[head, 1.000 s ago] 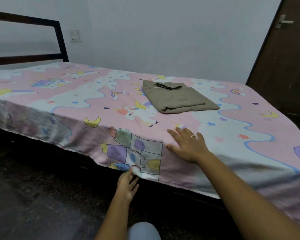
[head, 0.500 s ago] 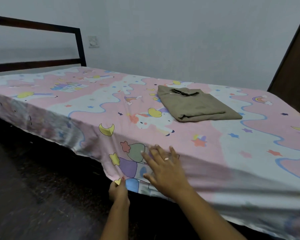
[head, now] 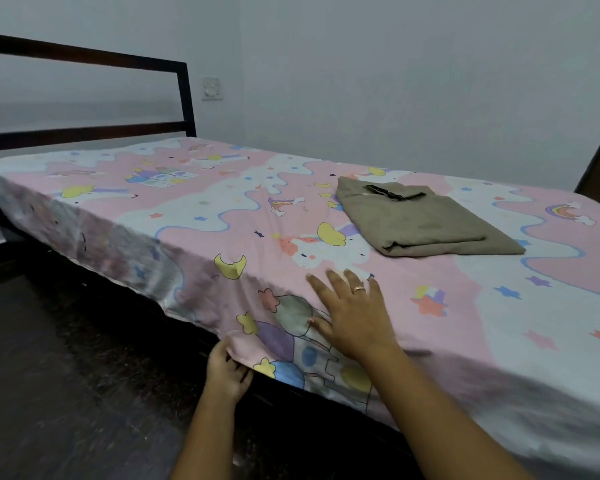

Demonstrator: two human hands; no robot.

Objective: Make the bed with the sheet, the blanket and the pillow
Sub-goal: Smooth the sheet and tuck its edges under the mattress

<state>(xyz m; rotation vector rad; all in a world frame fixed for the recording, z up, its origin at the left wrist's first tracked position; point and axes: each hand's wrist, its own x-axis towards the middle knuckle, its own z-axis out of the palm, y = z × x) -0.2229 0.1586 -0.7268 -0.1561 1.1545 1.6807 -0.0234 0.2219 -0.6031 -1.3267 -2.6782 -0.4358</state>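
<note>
Since the bed (head: 84,130) already wears the sheet (head: 222,202), draped over its near side, tucking looks like the current step | folded blanket (head: 420,220) waits on top at 3 o'clock, pillow unseen | right hand (head: 354,317) flat, fingers spread, pins the sheet at 5 o'clock | left hand (head: 227,370) at 7 o'clock pinches the hanging hem.

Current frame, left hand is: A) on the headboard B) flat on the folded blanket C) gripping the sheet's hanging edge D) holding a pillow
C: the left hand grips the hanging edge of the sheet at the bed's side; the right hand lies flat on top.
</note>
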